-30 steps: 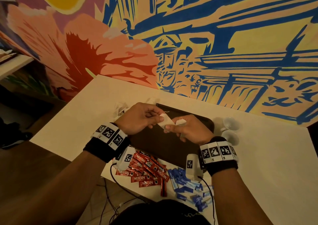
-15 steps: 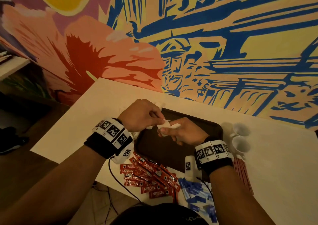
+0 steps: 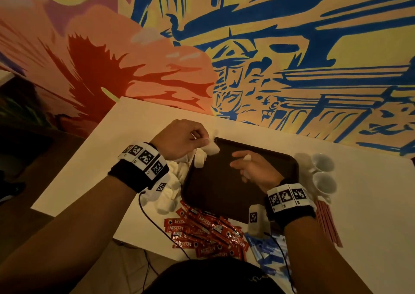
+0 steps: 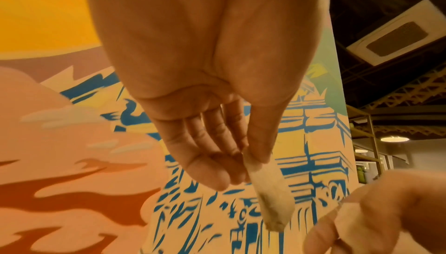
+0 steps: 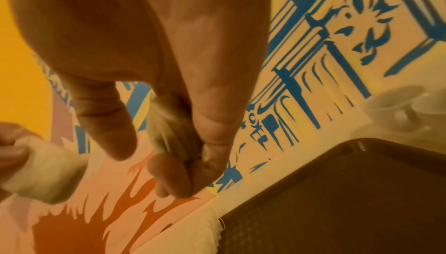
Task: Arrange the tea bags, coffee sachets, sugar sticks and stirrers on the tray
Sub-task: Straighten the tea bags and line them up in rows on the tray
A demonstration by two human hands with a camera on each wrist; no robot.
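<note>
Nearest edge of the bench: red coffee sachets (image 3: 208,233) lie in a loose heap just in front of the tray; blue sugar sticks (image 3: 267,253) lie to their right, partly under the right forearm.
Right of the tray: thin red stirrers (image 3: 330,224) lie in a bundle on the bench (image 3: 370,203), just in front of two small white cups (image 3: 323,172).
Left of the tray: a pile of white tea bags (image 3: 173,185) sits against the tray's left edge, partly under the left wrist.
Tray (image 3: 224,188): dark, rectangular, its visible floor bare; both hands are above it.
Right hand (image 3: 256,170): over the middle of the tray, fingers curled, pinching a small white tea bag (image 5: 173,124) between thumb and fingers.
Left hand (image 3: 182,141): over the tray's far left corner, thumb and fingers pinching another tea bag (image 4: 270,197), which hangs down from them; a second white bag (image 3: 199,160) hangs just below, at the tray's left edge, and whether it rests there cannot be told.
Beyond the bench: a painted wall (image 3: 269,46) in orange, red, yellow and blue.
</note>
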